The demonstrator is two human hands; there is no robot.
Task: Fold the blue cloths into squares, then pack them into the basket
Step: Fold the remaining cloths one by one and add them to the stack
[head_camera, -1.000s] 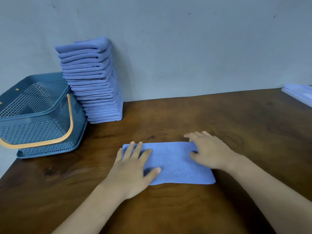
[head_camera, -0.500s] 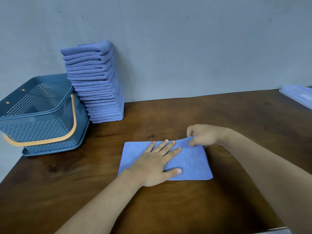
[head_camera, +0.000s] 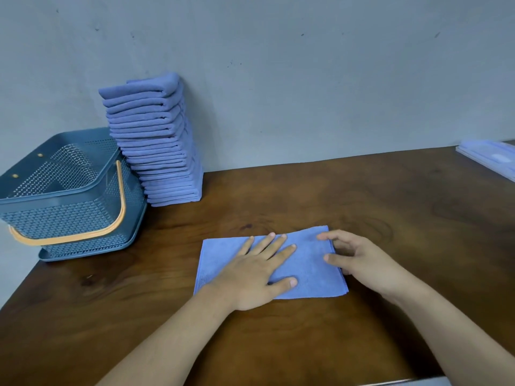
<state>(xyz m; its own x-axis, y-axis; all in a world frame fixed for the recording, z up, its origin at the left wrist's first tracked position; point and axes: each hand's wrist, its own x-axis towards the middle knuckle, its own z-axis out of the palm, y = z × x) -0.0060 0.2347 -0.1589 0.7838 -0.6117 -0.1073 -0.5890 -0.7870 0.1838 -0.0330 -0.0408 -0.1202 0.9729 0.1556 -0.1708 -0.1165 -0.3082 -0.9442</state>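
Basket (head_camera: 64, 218) stands far left, folded stack (head_camera: 156, 140) just beside it. Cloth (head_camera: 312, 274) lies near centre. Left hand (head_camera: 250, 277) presses flat on it. Right hand (head_camera: 362, 260) has released the far corner; loosely spread fingers touch the right edge. Next fold judged pending.

We have the cloth (head_camera: 309, 274) on the table (head_camera: 306, 196), our left hand (head_camera: 250, 277) on its middle, our right hand (head_camera: 359, 260) at its right edge. Behind, to the left, the stack (head_camera: 156, 146) stands against the wall (head_camera: 306, 79), the basket (head_camera: 69, 213) just left of it.
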